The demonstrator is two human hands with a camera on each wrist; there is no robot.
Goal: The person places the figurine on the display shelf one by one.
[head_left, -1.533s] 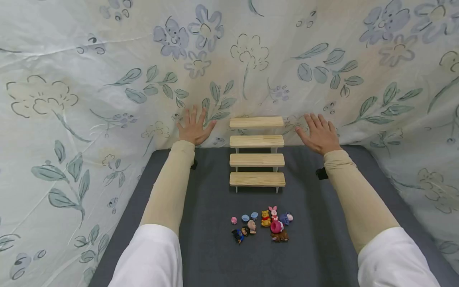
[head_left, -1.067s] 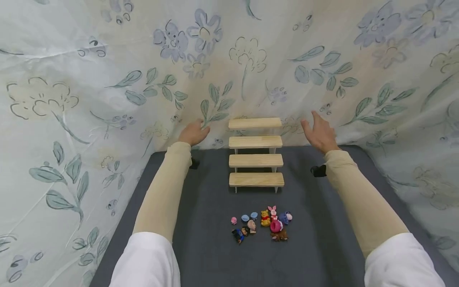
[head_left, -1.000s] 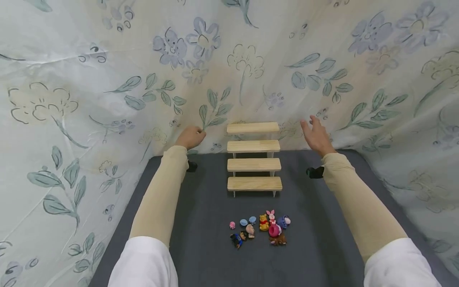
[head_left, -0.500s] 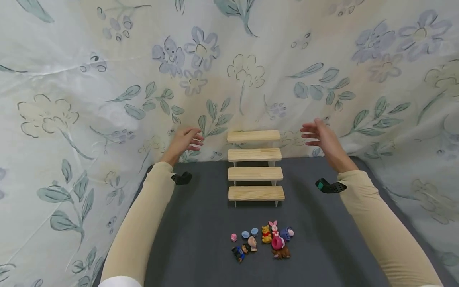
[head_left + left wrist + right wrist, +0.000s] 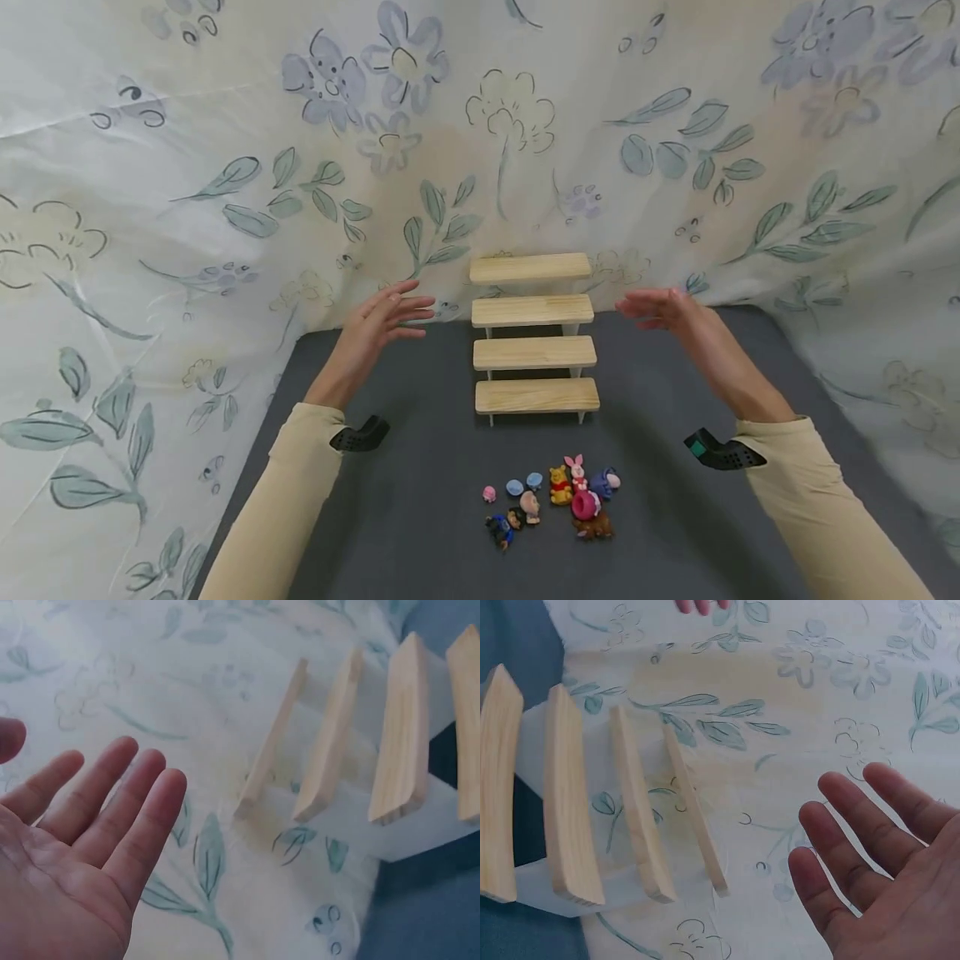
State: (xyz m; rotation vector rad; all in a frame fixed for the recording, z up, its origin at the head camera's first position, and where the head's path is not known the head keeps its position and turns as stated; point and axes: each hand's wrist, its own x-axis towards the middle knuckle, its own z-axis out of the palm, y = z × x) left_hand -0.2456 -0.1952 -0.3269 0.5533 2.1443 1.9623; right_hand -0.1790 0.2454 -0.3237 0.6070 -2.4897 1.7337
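A small stepped display stand with wooden shelves on white supports stands at the back middle of the dark table. To its left my left hand hovers with relaxed fingers, holding nothing; its open palm shows in the left wrist view. On the other side my right hand is held in the air, fingers spread and free of any object. In front of the stand lie small toy figures: a yellow bear in red, a pink rabbit-eared figure, a blue donkey and a brown figure.
Left of these are a dark-haired figure in blue, a beige piece, two little blue cups and a small pink piece. A floral cloth hangs behind and beside the dark table.
Both hands have come back from the floral cloth towards me and turned so their palms face each other. The stand and toy figures stay in place.
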